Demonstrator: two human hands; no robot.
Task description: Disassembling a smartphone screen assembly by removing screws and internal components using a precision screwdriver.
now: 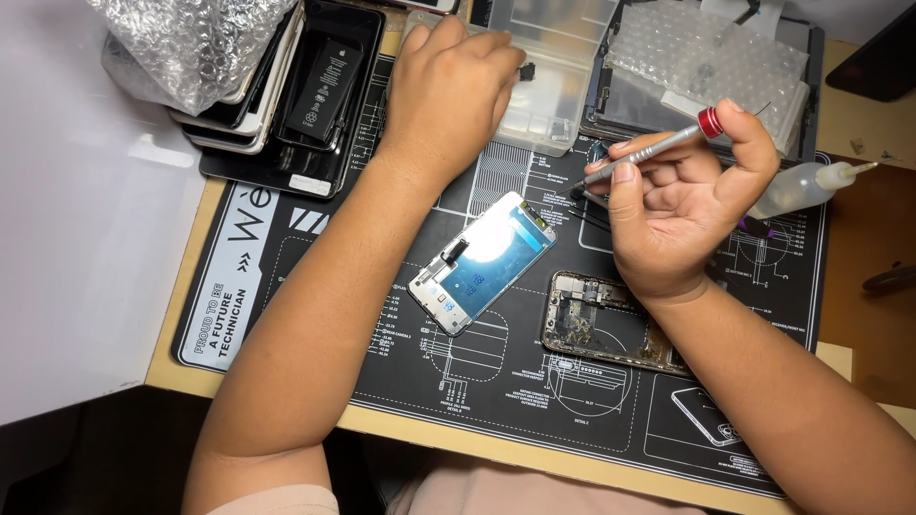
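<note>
From the head camera, the black repair mat on the counter serves as the landmark for everything else. The left hand reaches past the mat's far edge to a clear plastic parts tray, with its fingers curled down at the tray's near corner; whether that grip has closed on anything cannot be told, since the fingertips hide what lies under them. The right hand hovers above the mat's far right part, its grip closed around a slim grey screwdriver with a red cap, thumb and fingers pinching the shaft while the tip points down and left toward the mat.

At the mat's centre lies a detached phone screen, face down and tilted, its metal backing catching a bright glare. Just right of it on the mat, partly under the right wrist, sits an opened phone body with its inner parts exposed. Beyond the mat's far left corner is a stack of phones and screens, with bubble wrap on top. A small clear squeeze bottle lies at the mat's right edge, near the right hand.
</note>
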